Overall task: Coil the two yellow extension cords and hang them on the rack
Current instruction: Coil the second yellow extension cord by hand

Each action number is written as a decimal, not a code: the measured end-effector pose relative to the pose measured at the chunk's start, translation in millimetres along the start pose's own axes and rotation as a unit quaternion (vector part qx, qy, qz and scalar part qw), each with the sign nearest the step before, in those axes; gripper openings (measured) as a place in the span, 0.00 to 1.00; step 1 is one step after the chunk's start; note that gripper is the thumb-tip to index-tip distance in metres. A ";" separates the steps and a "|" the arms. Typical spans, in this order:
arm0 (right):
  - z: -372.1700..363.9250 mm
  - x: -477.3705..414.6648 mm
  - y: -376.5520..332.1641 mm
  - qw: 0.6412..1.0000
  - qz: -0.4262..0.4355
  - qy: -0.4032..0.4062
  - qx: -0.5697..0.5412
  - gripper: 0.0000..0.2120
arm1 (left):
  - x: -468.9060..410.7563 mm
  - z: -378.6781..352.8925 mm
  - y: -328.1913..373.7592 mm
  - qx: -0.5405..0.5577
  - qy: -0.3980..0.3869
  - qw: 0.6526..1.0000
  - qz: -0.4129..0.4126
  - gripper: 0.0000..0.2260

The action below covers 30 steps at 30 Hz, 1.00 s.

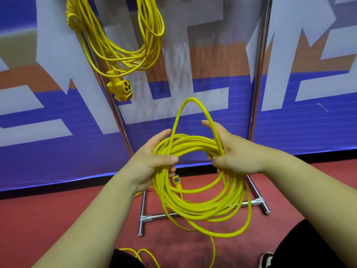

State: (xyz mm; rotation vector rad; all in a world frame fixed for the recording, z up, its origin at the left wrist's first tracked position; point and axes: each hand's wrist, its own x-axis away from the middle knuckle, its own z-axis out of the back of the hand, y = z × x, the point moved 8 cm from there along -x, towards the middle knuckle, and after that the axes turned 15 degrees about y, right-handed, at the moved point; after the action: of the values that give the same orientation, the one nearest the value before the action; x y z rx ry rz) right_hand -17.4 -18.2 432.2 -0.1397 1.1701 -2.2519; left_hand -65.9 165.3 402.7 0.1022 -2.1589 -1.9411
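One coiled yellow extension cord [123, 55] hangs from the top of the metal rack [258, 74], its socket block [121, 88] dangling at the bottom. I hold a second yellow cord [201, 202] as a coil in front of the rack. My left hand [152, 161] grips the coil's left side, thumb over the strands. My right hand [231, 153] grips its right side, and one loop [191, 105] arches up between the hands. A yellow plug [176, 180] hangs inside the coil. A loose tail [212, 248] runs down to the floor.
The rack's chrome base bars [154, 216] stand on a red floor [48, 219]. A blue, white and orange banner wall [212, 84] stands right behind the rack. My dark trouser legs and a shoe [266, 260] are at the bottom edge.
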 end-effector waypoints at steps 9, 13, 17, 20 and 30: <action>21.5 2.5 0.8 0.989 0.038 0.124 -0.073 0.47 | 2.2 -14.4 13.0 -0.062 -0.004 0.994 -0.087 0.40; 37.2 8.4 -27.2 0.955 0.140 0.244 -0.097 0.42 | 2.5 -23.3 9.0 -0.091 -0.019 0.991 -0.092 0.39; 48.8 17.5 -41.7 0.921 0.166 0.322 -0.147 0.27 | -0.8 -22.9 -5.2 -0.130 -0.012 0.989 -0.067 0.38; 46.6 12.1 -33.9 0.928 0.164 0.330 -0.054 0.16 | -4.8 -16.7 -9.1 -0.117 0.006 0.992 -0.044 0.39; 0.5 -6.3 -16.9 0.968 0.165 0.191 0.005 0.10 | 6.9 -28.9 -1.5 -0.068 -0.057 0.996 -0.011 0.39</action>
State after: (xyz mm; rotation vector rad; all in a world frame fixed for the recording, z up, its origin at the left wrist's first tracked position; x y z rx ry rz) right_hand -19.7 -7.8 446.7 0.4817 1.2641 -2.0348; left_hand -66.4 135.6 404.7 -0.0081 -2.0948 -2.1490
